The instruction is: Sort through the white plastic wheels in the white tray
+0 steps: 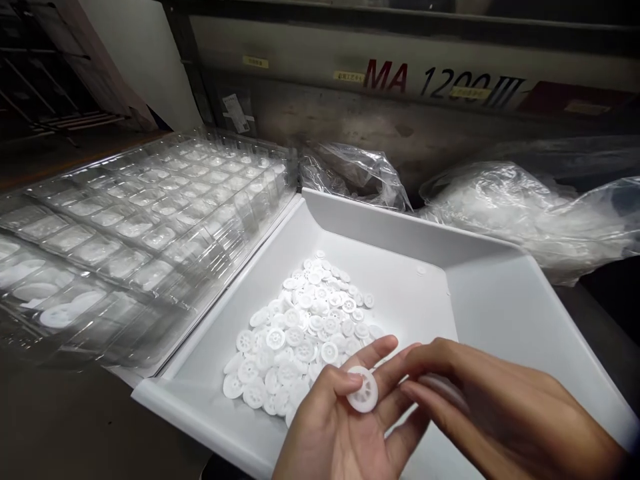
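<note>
1. A single white spoked disc [363, 390] is being pinched by the left hand [340, 427], thumb on its face and fingers behind; it is being held flat-on toward the camera, above the near end of the white bin [480, 293]
2. The right hand [505, 407] is being brought in from the right, its fingertips touching or just beside the disc's edge; whether it is gripping anything cannot be told
3. A heap of like discs [300, 333] is lying in the bin, just beyond and left of both hands; the left hand is nearer to it
4. Clear compartment trays [150, 220] are being kept to the left of the bin, plastic bags [525, 213] behind it
</note>
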`<state>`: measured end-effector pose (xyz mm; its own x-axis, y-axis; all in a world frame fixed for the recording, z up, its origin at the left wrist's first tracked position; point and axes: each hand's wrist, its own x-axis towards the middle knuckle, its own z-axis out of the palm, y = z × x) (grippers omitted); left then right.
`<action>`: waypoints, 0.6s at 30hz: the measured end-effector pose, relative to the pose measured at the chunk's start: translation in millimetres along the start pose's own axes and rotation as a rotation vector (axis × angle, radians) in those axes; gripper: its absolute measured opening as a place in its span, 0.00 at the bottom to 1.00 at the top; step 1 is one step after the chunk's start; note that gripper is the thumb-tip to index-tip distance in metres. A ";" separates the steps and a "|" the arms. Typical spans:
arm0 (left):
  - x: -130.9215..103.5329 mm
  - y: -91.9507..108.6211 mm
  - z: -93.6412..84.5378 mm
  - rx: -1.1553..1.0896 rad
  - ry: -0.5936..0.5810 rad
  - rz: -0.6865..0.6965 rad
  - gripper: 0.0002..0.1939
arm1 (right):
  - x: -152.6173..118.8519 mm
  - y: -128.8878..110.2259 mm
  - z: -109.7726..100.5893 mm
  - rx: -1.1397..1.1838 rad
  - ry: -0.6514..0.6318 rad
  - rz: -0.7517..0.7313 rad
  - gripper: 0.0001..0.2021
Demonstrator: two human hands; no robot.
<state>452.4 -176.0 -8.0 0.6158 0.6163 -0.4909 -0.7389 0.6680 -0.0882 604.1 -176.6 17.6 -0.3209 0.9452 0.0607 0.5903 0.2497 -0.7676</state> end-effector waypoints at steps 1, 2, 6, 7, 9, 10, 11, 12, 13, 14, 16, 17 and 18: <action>0.1 0.1 -0.3 -0.007 -0.016 -0.014 0.20 | 0.1 0.9 -0.1 0.026 -0.013 0.007 0.07; 0.5 -0.1 -0.6 -0.018 -0.039 -0.028 0.19 | 0.5 1.8 -0.1 0.041 -0.022 0.006 0.07; 3.1 -3.4 -1.6 -0.074 -0.162 -0.100 0.15 | 3.9 4.2 -0.2 0.001 0.021 -0.046 0.07; 3.5 -4.2 -1.6 -0.090 -0.171 -0.112 0.15 | 4.7 4.5 -0.3 -0.016 0.029 -0.056 0.07; 3.6 -5.4 -1.2 -0.114 -0.175 -0.123 0.15 | 5.7 5.1 -0.5 -0.026 0.012 -0.065 0.08; 3.4 -5.5 -1.0 -0.123 -0.180 -0.120 0.15 | 5.9 5.5 -0.5 -0.018 -0.003 -0.059 0.08; 3.2 -5.5 -0.8 -0.121 -0.185 -0.113 0.15 | 6.0 5.9 -0.3 -0.004 -0.020 -0.050 0.09; 2.9 -5.3 -0.7 -0.103 -0.190 -0.105 0.16 | 5.9 6.4 -0.1 0.011 -0.037 -0.038 0.10; 2.7 -5.0 -0.8 -0.077 -0.192 -0.097 0.16 | 5.9 7.0 0.3 0.021 -0.049 -0.025 0.11; 2.5 -4.7 -0.9 -0.057 -0.193 -0.091 0.17 | 5.8 7.6 0.6 0.026 -0.058 -0.018 0.11; 2.4 -4.0 -1.6 -0.039 -0.191 -0.083 0.18 | 5.7 8.8 1.1 0.019 -0.050 -0.019 0.10; 2.5 -3.7 -1.9 -0.037 -0.192 -0.081 0.19 | 5.7 9.6 1.0 0.007 -0.033 -0.020 0.10; 2.5 -3.3 -2.2 -0.034 -0.195 -0.079 0.19 | 5.6 10.4 0.6 -0.005 -0.012 -0.021 0.09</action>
<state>455.8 -177.6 -10.8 0.7109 0.6341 -0.3042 -0.6931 0.7049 -0.1503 607.9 -168.9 9.5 -0.3422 0.9370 0.0696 0.5867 0.2709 -0.7631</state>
